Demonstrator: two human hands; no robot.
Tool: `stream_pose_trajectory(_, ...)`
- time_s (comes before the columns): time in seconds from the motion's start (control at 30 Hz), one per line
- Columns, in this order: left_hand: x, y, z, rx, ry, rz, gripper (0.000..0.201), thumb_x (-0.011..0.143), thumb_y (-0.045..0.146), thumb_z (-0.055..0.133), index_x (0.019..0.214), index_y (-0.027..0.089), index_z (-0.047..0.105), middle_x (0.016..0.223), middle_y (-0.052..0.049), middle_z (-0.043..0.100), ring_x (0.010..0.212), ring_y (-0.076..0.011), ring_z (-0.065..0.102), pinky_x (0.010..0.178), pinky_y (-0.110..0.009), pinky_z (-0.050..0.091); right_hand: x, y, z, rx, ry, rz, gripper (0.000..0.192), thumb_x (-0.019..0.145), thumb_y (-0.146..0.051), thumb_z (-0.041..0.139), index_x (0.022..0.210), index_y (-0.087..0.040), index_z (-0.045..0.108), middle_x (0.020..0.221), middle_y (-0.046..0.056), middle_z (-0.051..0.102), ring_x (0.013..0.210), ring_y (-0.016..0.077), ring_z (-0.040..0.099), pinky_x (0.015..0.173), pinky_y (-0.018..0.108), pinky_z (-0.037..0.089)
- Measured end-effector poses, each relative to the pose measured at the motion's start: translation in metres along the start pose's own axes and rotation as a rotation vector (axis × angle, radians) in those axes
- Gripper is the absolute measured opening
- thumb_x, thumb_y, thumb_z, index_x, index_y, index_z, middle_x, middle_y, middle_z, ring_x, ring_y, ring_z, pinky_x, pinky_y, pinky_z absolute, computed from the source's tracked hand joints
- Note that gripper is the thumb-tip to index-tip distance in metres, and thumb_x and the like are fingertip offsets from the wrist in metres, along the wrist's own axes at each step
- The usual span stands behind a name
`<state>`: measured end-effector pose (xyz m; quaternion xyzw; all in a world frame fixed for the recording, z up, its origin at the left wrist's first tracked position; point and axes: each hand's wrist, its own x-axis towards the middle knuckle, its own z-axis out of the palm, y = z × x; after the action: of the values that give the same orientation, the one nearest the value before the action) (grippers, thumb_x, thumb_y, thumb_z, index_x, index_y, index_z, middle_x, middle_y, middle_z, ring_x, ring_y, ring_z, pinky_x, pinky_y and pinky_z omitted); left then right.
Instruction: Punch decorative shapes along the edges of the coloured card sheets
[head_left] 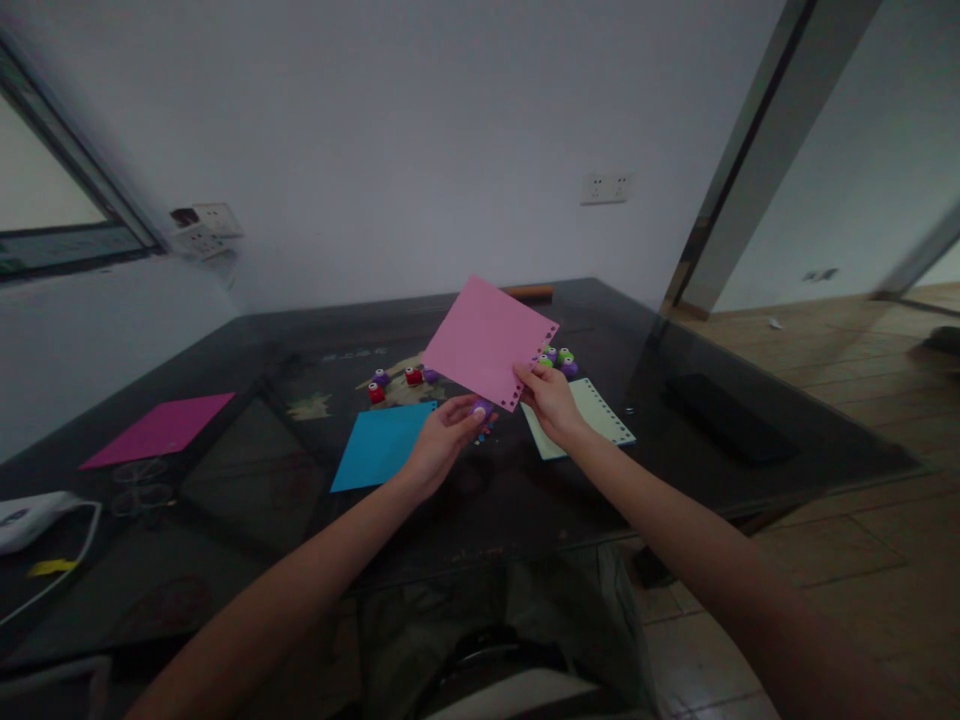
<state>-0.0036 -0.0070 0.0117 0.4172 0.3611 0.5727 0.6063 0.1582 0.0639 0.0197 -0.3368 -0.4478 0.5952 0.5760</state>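
Left hand (442, 440) pinches a purple punch (482, 408) on the pink paper's (486, 340) 6 o'clock corner, right hand (551, 398) gripping its holed edge; likely mid-punching, alignment needed.

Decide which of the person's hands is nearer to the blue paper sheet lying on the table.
Left. The left hand, gripping a small purple punch, hovers at the blue paper sheet's right edge. The right hand is farther right, holding the pink sheet.

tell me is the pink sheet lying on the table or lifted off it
Lifted. The pink sheet is tilted above the table, pinched by the right hand; the left hand holds a purple punch.
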Motion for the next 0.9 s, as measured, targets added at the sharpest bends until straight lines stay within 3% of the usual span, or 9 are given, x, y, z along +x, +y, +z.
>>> stream_pose_trajectory(0.23,-0.0016,-0.0024,0.0032,0.036,0.01,0.019,0.037,0.064,0.018,0.079,0.099,0.014,0.065,0.1,-0.008,0.069,0.087,-0.0172,0.064,0.084,-0.031,0.046,-0.0086,-0.0032,0.0093,0.006,0.027,-0.129,0.032,0.058,-0.047,0.078,0.072,-0.021,0.066,0.069,0.001,0.065,0.063,0.015,0.056,0.065,0.029,0.049)
stream_pose_trajectory(0.73,-0.0033,-0.0004,0.0064,0.036,0.01,0.036,0.037,0.064,0.018,0.078,0.098,0.016,0.065,0.105,-0.008,0.067,0.094,-0.0183,0.062,0.086,-0.03,0.045,-0.0088,0.0001,0.0094,-0.153,-0.003,-0.24,0.027,0.069,-0.048,0.069,0.077,-0.022,0.066,0.076,0.003,0.066,0.072,0.0182,0.058,0.07,0.031,0.049)
stream_pose_trajectory(0.9,-0.0014,-0.0022,0.0035,0.006,-0.007,0.024,0.032,0.066,0.021,0.079,0.095,0.015,0.068,0.098,-0.006,0.069,0.088,-0.0161,0.063,0.085,-0.029,0.046,-0.0082,0.0036,0.0084,-0.228,-0.019,-0.277,0.027,0.072,-0.048,0.067,0.077,-0.021,0.066,0.075,0.002,0.066,0.072,0.0177,0.058,0.068,0.03,0.048)
